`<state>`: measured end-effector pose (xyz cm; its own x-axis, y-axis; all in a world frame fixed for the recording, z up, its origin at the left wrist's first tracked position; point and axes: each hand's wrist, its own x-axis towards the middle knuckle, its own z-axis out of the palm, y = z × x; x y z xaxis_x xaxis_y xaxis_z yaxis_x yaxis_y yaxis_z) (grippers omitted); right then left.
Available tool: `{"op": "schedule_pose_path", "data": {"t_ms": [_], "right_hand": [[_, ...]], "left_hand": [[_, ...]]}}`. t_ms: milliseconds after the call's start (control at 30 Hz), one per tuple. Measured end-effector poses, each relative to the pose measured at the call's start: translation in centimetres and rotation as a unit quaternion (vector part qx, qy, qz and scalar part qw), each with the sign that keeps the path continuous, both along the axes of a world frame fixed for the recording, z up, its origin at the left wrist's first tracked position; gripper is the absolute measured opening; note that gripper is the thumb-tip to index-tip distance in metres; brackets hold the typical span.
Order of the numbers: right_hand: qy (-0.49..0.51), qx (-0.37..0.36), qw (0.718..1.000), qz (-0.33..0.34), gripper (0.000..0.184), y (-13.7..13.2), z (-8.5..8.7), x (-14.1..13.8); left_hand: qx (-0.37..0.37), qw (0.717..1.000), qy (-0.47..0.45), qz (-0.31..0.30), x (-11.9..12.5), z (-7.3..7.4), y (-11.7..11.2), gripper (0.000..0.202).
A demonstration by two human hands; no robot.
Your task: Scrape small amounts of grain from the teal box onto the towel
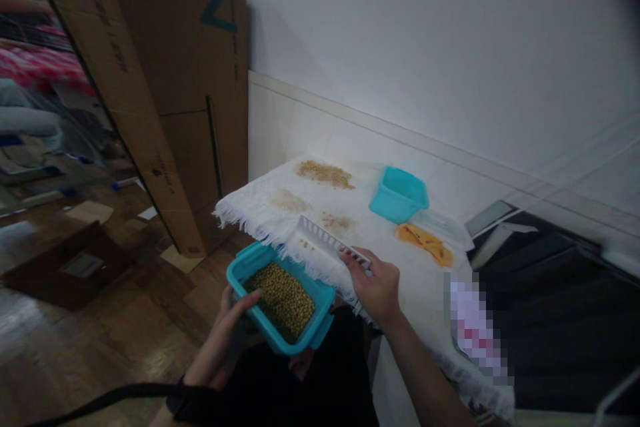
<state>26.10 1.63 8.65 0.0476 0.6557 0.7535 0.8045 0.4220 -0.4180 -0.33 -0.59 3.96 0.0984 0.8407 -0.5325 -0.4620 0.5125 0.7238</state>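
My left hand (227, 330) grips the near left side of a turquoise plastic container (327, 297), its thumb over the rim. Yellowish round beans, like soybeans, (287, 297) lie inside, with darker, greenish matter around them. The container is held at the table's fringed edge. In my right hand (377, 283) is a white slotted plastic strip (333, 237), held by its right end low over the white cloth (370, 240). A few loose beans (306, 245) lie just on the near side of the strip. Whether the strip touches the cloth, I cannot tell.
Farther back lie a bean pile (325, 173), a pale grainy pile (289, 200) and a small brownish pile (337, 220). To the right are another turquoise container (400, 195), a clear lid (445, 227) and an orange cloth (425, 245). A tall cardboard box (185, 80) stands left.
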Motion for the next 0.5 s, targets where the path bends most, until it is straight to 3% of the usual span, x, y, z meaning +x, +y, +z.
{"op": "schedule_pose_path", "data": {"t_ms": [267, 433, 500], "right_hand": [[-0.006, -0.010, 1.000, 0.017, 0.026, -0.6, 0.1, -0.7], [-0.019, 0.002, 0.998, 0.064, 0.020, -2.3, 0.3, -1.7], [-0.014, -0.003, 0.998, 0.054, 0.021, -2.6, 0.4, -1.6]], "left_hand": [[0.020, 0.999, 0.014, 0.031, -0.1, 0.4, 0.2, 0.044], [0.023, 0.999, 0.012, 0.040, -0.1, 0.4, 0.5, 0.042], [0.020, 0.999, 0.009, 0.040, -0.1, 0.3, 0.4, 0.041]]}}
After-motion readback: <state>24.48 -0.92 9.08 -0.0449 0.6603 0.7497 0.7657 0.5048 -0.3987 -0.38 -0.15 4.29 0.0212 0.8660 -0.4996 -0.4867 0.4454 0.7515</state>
